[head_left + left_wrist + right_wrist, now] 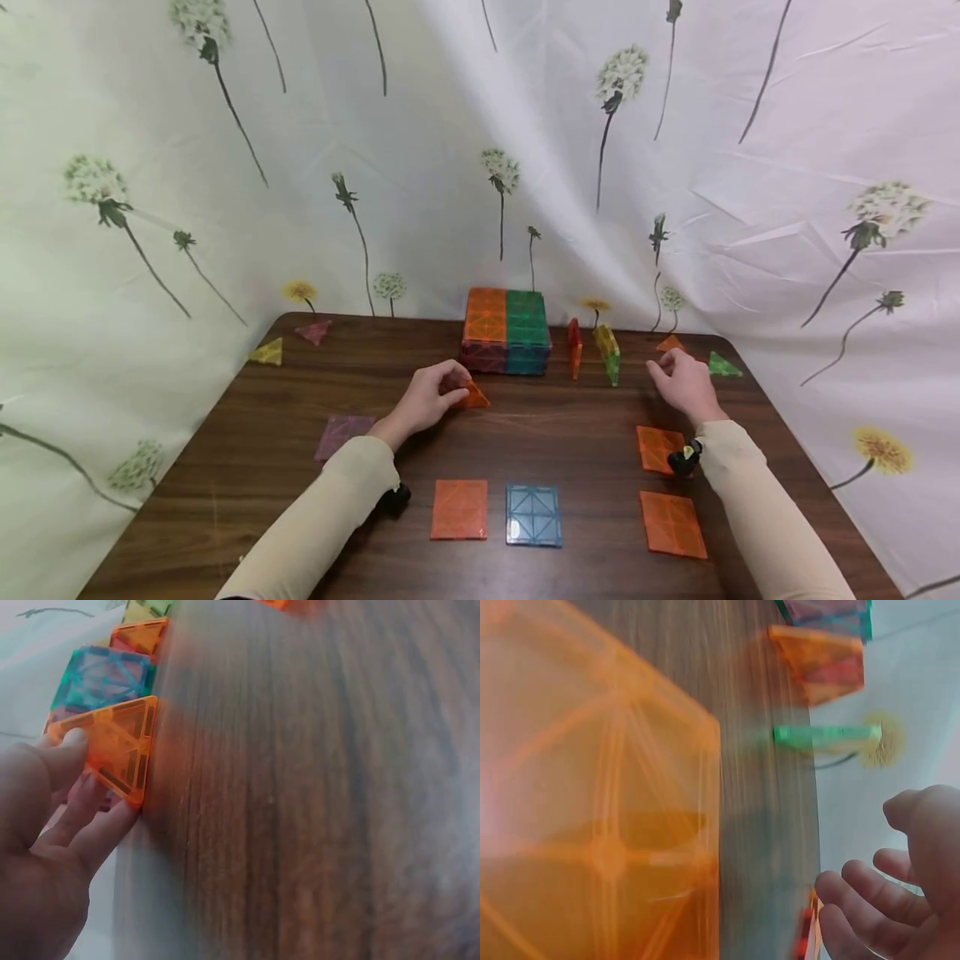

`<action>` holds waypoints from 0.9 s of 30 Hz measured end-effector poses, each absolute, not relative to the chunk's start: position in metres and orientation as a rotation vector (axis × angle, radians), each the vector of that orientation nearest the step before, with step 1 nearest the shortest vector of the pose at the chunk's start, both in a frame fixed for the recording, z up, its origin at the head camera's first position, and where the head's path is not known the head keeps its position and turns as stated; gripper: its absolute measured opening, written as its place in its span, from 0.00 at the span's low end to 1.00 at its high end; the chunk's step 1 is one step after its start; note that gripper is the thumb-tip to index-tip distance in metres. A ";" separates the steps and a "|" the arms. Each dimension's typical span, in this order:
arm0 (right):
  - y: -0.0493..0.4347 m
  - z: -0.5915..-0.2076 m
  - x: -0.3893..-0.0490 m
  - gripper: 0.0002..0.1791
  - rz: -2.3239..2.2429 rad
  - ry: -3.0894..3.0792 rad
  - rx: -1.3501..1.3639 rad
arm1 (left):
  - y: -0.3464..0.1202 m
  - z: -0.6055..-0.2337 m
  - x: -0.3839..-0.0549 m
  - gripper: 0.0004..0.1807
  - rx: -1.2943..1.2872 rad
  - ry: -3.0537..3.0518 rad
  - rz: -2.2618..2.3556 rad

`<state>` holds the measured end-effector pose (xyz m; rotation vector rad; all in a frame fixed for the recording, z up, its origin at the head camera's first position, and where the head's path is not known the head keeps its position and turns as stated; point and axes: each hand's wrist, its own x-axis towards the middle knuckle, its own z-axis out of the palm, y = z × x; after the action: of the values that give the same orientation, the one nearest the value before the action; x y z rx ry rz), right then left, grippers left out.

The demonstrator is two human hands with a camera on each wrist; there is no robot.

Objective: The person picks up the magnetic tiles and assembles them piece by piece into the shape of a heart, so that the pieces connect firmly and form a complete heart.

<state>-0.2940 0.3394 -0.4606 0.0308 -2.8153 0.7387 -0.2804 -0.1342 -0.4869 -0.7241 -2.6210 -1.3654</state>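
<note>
My left hand (427, 398) pinches an orange triangular magnetic tile (476, 396) between thumb and fingers. In the left wrist view that tile (112, 746) stands upright, its edge at the tabletop. Behind it sits a box-shaped stack of tiles (486, 321), orange and green on top. My right hand (684, 387) is over the table's right side, fingers loosely bent and apart; the right wrist view shows nothing between them. Just past it lie another orange triangle (670, 342) and a green triangle (723, 365). Left of this hand, a red tile (575, 348) and a yellow-green pair (608, 356) stand on edge.
Flat square tiles lie nearer: purple (343, 437), orange-red (460, 509), blue (533, 515), and two orange ones (672, 524) by the right forearm. Yellow (267, 352) and pink (313, 332) triangles lie back left. A flower-printed cloth (450, 125) hangs behind the table.
</note>
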 end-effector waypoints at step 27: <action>0.388 -0.469 -0.306 0.20 0.405 -3.064 0.053 | -0.138 -0.484 -0.278 0.12 -0.890 -2.635 -1.424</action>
<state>-0.3055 0.3875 -0.4687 0.0533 -3.0641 0.4053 -0.2778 -0.1383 -0.4835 -0.8904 -2.6355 -1.4241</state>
